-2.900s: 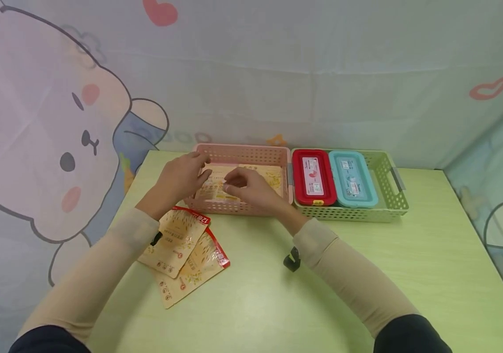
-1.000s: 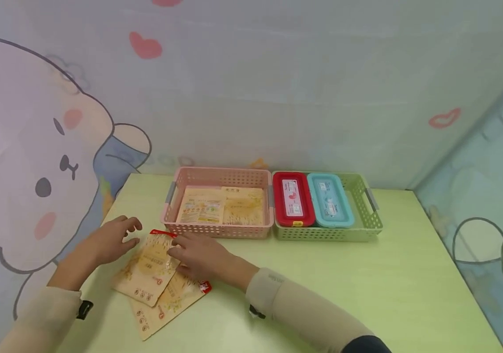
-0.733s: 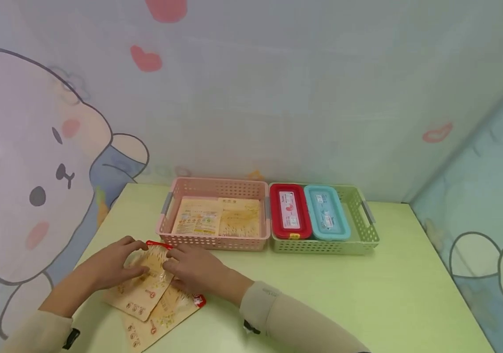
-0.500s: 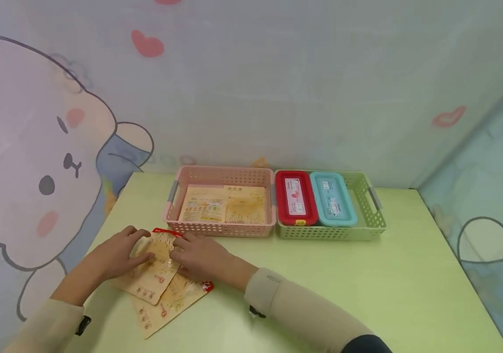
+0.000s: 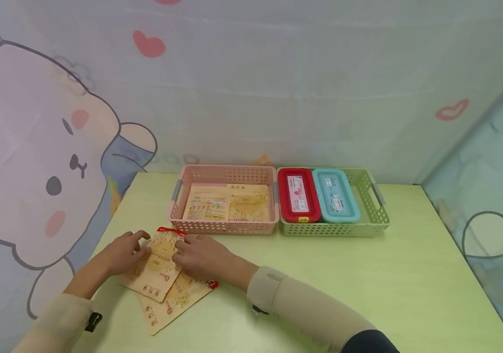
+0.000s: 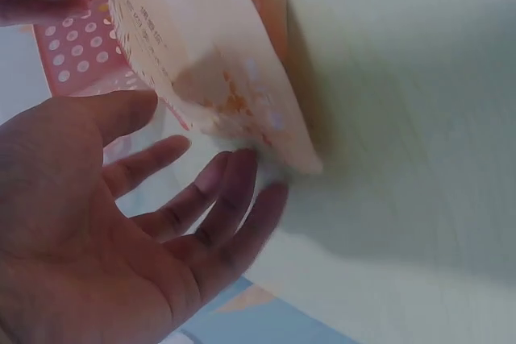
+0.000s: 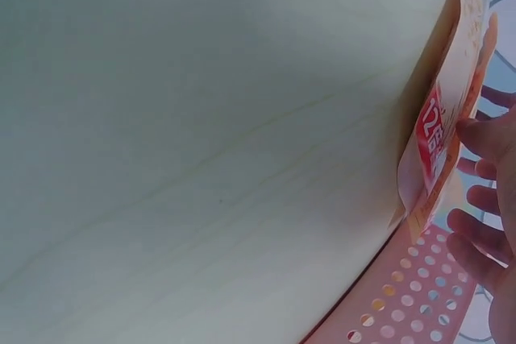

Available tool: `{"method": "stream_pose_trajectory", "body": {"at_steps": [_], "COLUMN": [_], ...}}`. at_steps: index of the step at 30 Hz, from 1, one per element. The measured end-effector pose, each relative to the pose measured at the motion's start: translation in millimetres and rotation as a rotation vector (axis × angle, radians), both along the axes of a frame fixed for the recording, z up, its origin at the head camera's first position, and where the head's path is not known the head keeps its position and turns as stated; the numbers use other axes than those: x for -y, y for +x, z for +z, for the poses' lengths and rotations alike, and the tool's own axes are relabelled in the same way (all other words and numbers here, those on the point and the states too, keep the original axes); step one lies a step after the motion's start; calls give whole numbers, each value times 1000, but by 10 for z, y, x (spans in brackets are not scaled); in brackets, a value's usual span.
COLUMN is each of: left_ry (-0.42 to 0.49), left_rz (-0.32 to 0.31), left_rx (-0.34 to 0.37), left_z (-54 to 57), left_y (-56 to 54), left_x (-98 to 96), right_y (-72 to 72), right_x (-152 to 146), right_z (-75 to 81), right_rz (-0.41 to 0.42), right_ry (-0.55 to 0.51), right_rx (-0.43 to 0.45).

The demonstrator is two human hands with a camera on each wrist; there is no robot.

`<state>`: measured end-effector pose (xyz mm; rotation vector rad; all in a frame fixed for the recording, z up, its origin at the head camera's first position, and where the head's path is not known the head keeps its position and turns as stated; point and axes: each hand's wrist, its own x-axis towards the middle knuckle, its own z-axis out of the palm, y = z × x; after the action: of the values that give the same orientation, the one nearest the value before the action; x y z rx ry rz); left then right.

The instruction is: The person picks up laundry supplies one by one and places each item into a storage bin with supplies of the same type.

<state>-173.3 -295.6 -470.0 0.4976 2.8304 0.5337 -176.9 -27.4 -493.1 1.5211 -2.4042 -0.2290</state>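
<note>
Two flat beige pouches with red top strips overlap on the table at the left in the head view. My right hand (image 5: pixel 205 256) pinches the right edge of the upper pouch (image 5: pixel 160 264), its thumb against the edge in the right wrist view. Beside that pouch's left edge is my left hand (image 5: pixel 122 254), its fingers loosely bent; in the left wrist view they reach the edge without visibly closing on it. The lower pouch (image 5: pixel 181 300) sticks out to the right and front, partly covered.
Behind the pouches stands a pink basket (image 5: pixel 222 227) with similar pouches lying flat inside. Adjoining it on the right, a green basket (image 5: pixel 368 229) holds a red-lidded box (image 5: pixel 297 196) and a turquoise-lidded box (image 5: pixel 336 196). A printed curtain (image 5: pixel 300 88) hangs behind the table.
Both hands have come out of the pink basket to the pouches at the left. Most recently my left hand has moved closer to the upper pouch's left edge; my right hand has stayed at its right edge.
</note>
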Motion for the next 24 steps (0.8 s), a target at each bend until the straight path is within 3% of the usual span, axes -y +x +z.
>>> {"method": "stream_pose_trajectory", "body": {"at_steps": [5, 10, 15, 24], "left_ry": [48, 45, 66, 208], "left_rz": [45, 109, 153, 119], "left_rx": [53, 105, 148, 155], "left_z": [-15, 36, 91, 130], "left_y": [-25, -16, 6, 9], "left_x": [-47, -71, -49, 54], "right_y": [-3, 11, 41, 75], "right_x": [6, 4, 3, -60], "right_z": [-57, -82, -92, -150], "right_rz": [9, 3, 17, 51], "right_ry": [34, 51, 71, 55], "right_rx": [12, 46, 22, -51]}}
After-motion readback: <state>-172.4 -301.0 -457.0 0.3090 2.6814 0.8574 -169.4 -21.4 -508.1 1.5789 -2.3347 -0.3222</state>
